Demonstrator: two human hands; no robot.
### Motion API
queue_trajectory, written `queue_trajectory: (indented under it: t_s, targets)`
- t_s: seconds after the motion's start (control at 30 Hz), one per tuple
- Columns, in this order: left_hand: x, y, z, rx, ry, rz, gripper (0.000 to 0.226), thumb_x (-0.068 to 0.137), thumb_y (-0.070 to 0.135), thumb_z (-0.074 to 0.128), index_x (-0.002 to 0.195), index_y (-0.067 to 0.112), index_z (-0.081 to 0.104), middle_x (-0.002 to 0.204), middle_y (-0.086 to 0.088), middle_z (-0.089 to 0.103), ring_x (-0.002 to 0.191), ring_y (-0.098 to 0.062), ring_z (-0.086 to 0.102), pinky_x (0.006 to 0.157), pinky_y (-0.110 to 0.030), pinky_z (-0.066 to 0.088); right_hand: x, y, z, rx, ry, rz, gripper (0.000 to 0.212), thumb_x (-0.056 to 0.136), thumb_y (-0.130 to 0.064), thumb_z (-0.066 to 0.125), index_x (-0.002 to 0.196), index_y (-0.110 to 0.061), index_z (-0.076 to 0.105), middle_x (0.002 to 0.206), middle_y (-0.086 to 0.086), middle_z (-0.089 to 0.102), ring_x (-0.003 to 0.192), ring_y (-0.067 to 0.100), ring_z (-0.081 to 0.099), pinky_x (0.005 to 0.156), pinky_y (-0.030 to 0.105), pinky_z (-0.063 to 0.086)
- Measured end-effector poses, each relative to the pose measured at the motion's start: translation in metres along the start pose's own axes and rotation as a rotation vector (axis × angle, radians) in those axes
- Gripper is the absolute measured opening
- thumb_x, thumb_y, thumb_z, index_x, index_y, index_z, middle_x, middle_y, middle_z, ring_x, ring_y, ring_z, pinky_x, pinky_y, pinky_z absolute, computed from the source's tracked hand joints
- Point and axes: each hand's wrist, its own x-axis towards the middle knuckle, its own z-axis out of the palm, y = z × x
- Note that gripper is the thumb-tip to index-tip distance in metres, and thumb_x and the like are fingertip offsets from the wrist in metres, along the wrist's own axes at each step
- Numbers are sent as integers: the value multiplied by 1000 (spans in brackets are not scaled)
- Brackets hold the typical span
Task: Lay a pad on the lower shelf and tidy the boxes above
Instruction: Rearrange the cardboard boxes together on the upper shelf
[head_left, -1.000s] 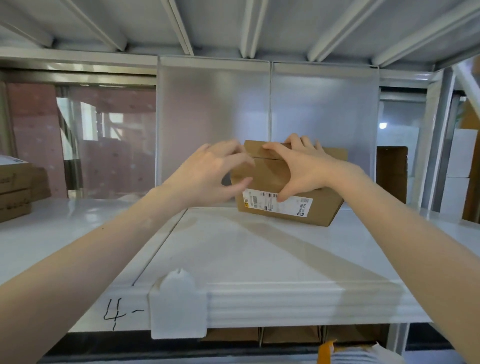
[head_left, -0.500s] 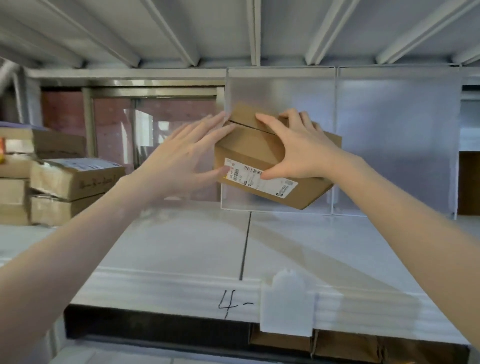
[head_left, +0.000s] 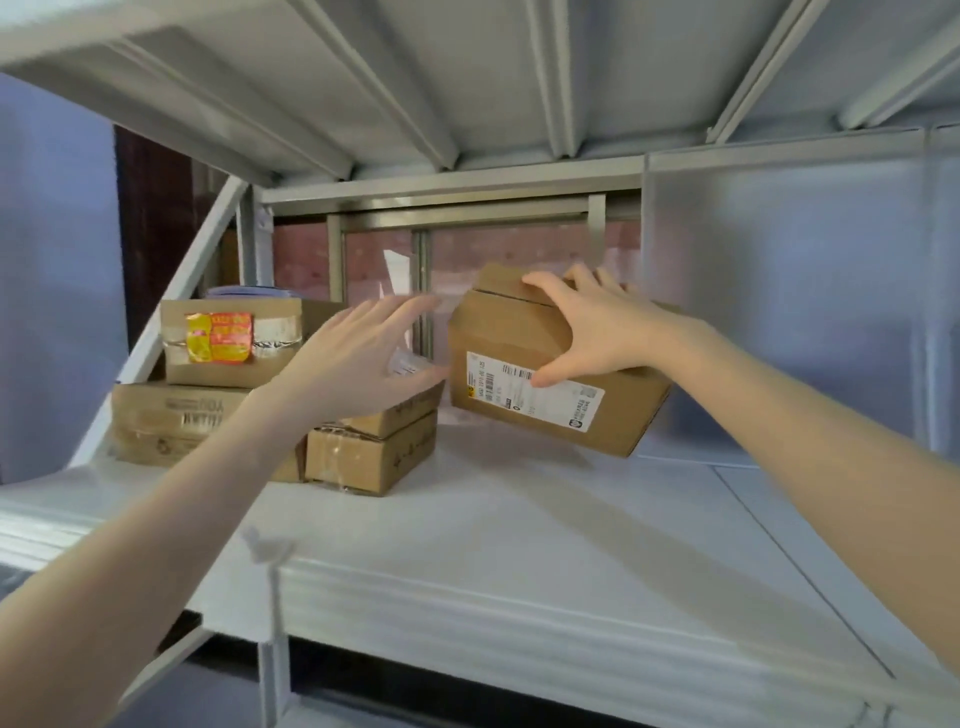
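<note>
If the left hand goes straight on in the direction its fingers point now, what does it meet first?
Probably the left side of the labelled box that the right hand holds tilted above the shelf. The left hand is open, fingers pointing up and right toward it. Depth is unclear, so it might pass in front.

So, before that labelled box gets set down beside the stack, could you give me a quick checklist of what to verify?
1. Grip: right hand holds the labelled box, fingers over the top, thumb on the front label. Ok.
2. Box level: it is tilted, its left end higher, and looks clear of the shelf. Not ok yet.
3. Left hand: open, near the box's left side; contact cannot tell.
4. Landing spot: bare shelf right of the stacked boxes. Ok.
5. Stack steadiness: the taped box sits on a wider box. Ok.
</note>
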Motion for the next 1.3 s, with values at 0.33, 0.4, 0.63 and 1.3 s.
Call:
queue_trajectory:
  t_s: [0.33,0.4,0.63,1.3]
  targets:
    - [-12,-40,20,65,-159,-26,74,79,71,43,140,31,26,138,5,48,121,-21,45,94,-41,39,23,-15,16,220,-362,-8,116,61,-11,84,145,-32,6,151,-4,17,136,20,26,109,38,32]
    - [-11,-42,20,66,-187,-14,79,76,75,40,142,34,23,141,3,44,122,-24,44,96,-44,39,24,-14,11,276,-398,25,111,65,-6,81,145,-32,9,150,-4,21,133,19,30,101,31,35]
    - [-4,-43,20,111,-181,-9,75,76,79,30,134,33,38,135,5,50,118,-21,49,96,-44,37,25,0,6,356,-527,102,107,69,8,70,145,-36,8,144,-5,25,130,22,32,94,31,37]
    - [-22,-24,10,-365,-187,-36,38,100,35,21,133,28,39,129,5,44,109,-11,45,88,-29,34,30,-54,52,372,-146,77,64,91,1,39,146,-23,14,118,20,59,79,28,58,67,36,47]
